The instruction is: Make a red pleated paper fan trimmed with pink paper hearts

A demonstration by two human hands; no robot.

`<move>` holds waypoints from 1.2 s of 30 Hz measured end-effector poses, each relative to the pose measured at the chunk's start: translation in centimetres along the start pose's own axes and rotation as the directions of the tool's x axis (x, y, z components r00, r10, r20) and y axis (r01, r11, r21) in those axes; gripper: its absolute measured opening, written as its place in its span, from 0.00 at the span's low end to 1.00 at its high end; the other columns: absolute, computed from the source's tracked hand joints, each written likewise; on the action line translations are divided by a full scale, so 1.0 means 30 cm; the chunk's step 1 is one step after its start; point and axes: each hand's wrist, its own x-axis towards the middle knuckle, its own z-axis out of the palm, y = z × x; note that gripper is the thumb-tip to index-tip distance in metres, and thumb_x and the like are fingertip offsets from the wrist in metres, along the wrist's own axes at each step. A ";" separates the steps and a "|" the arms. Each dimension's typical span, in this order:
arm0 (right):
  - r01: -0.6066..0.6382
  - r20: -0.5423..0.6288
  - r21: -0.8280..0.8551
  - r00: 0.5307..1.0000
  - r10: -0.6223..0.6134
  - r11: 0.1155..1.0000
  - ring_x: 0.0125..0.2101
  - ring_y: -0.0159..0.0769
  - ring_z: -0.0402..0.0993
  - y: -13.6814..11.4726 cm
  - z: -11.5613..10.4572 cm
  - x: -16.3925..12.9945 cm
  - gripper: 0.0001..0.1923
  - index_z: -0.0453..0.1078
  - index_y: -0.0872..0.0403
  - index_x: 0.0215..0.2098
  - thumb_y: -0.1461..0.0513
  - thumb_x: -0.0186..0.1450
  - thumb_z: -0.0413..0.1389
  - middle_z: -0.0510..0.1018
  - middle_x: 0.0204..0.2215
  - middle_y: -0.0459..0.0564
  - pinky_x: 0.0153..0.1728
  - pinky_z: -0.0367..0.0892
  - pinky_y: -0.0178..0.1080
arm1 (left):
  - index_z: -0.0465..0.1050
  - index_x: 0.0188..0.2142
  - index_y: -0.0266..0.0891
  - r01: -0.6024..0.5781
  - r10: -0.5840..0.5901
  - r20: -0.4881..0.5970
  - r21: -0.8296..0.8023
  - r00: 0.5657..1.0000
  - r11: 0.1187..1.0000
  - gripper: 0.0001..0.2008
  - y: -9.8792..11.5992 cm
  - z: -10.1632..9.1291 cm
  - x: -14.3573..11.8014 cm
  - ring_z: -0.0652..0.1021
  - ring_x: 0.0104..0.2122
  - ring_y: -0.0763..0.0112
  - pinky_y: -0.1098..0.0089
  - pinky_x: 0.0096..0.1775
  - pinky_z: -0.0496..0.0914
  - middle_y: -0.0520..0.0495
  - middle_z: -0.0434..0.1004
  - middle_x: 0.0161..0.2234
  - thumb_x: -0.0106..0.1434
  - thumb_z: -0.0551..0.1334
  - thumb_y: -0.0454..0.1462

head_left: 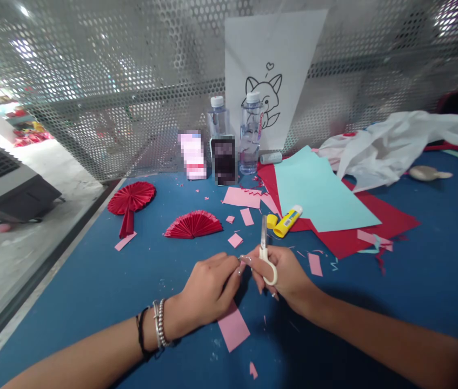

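Observation:
My left hand (212,283) is closed, its thumb and fingertips pinched on a small piece of pink paper (243,265) that the fingers mostly hide. Meeting it at the fingertips, my right hand (287,275) has white-handled scissors (264,246) gripped in it, blades pointing away from me. The thumb and forefinger of that hand also touch the pink piece. A pink paper strip (233,329) lies partly under my left hand. Beyond the hands, a red pleated half-fan (193,225) and a round red fan with a handle (131,199) rest on the table.
Pink scraps (236,240) dot the blue table (103,302). A yellow glue stick (288,221) lies beside light-blue sheets (322,189) over red paper (395,216). Two water bottles (250,138) and a phone (224,160) stand at the back, near a white plastic bag (391,146).

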 end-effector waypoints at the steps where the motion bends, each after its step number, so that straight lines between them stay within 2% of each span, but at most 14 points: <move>1: -0.003 -0.009 -0.003 1.000 0.003 1.000 0.08 0.21 0.51 -0.001 0.000 0.000 0.14 0.66 0.56 0.22 0.54 0.56 0.58 0.64 0.09 0.38 0.08 0.48 0.27 | 0.62 0.28 0.37 0.025 -0.025 0.013 -0.031 1.000 0.999 0.13 0.004 0.000 0.000 0.65 0.25 0.72 0.71 0.30 0.60 0.50 0.64 0.23 0.67 0.45 0.34; 6: 0.001 -0.012 -0.009 1.000 -0.001 1.000 0.09 0.21 0.53 -0.017 -0.003 -0.003 0.12 0.66 0.56 0.23 0.56 0.58 0.57 0.65 0.10 0.38 0.08 0.50 0.26 | 0.66 0.32 0.36 0.136 -0.125 0.059 -0.246 0.990 0.960 0.13 0.028 -0.008 0.005 0.68 0.28 0.72 0.71 0.34 0.63 0.49 0.69 0.27 0.67 0.46 0.36; 10: 0.021 0.024 -0.033 1.000 -0.020 0.999 0.09 0.20 0.53 -0.022 -0.007 -0.002 0.15 0.65 0.57 0.20 0.55 0.58 0.57 0.64 0.09 0.40 0.09 0.50 0.27 | 0.68 0.31 0.37 0.239 -0.219 0.096 -0.441 0.971 0.865 0.18 0.034 -0.005 0.010 0.70 0.26 0.75 0.73 0.34 0.64 0.51 0.70 0.24 0.69 0.43 0.39; 15: -0.002 0.024 -0.014 1.000 0.003 1.000 0.09 0.21 0.53 -0.016 -0.006 0.002 0.16 0.65 0.57 0.20 0.53 0.57 0.57 0.64 0.10 0.40 0.09 0.50 0.27 | 0.68 0.29 0.36 0.327 -0.301 0.143 -0.572 0.943 0.752 0.20 0.028 0.010 0.011 0.69 0.23 0.76 0.74 0.30 0.63 0.53 0.68 0.21 0.68 0.44 0.42; 20: -0.005 -0.004 0.009 1.000 0.005 1.000 0.09 0.21 0.53 -0.009 -0.005 0.002 0.13 0.66 0.56 0.24 0.54 0.57 0.57 0.65 0.10 0.39 0.09 0.51 0.27 | 0.67 0.28 0.36 0.318 -0.305 0.128 -0.604 0.944 0.731 0.19 0.032 0.016 0.007 0.68 0.22 0.76 0.74 0.29 0.63 0.53 0.67 0.20 0.68 0.44 0.42; 28: -0.007 -0.022 -0.009 1.000 0.006 1.000 0.09 0.21 0.53 -0.015 -0.007 0.000 0.13 0.66 0.56 0.24 0.55 0.56 0.58 0.65 0.10 0.39 0.09 0.51 0.27 | 0.66 0.29 0.36 0.290 -0.275 0.119 -0.601 0.954 0.745 0.18 0.030 0.012 0.004 0.68 0.23 0.75 0.73 0.30 0.62 0.52 0.67 0.21 0.68 0.45 0.40; 36: 0.027 -0.007 -0.029 1.000 -0.027 0.999 0.08 0.21 0.52 0.014 -0.010 0.005 0.15 0.66 0.56 0.22 0.54 0.58 0.56 0.65 0.10 0.39 0.08 0.49 0.27 | 0.68 0.29 0.36 0.331 -0.317 0.130 -0.583 0.939 0.742 0.16 0.027 0.014 0.004 0.68 0.21 0.76 0.74 0.28 0.62 0.53 0.67 0.20 0.67 0.47 0.40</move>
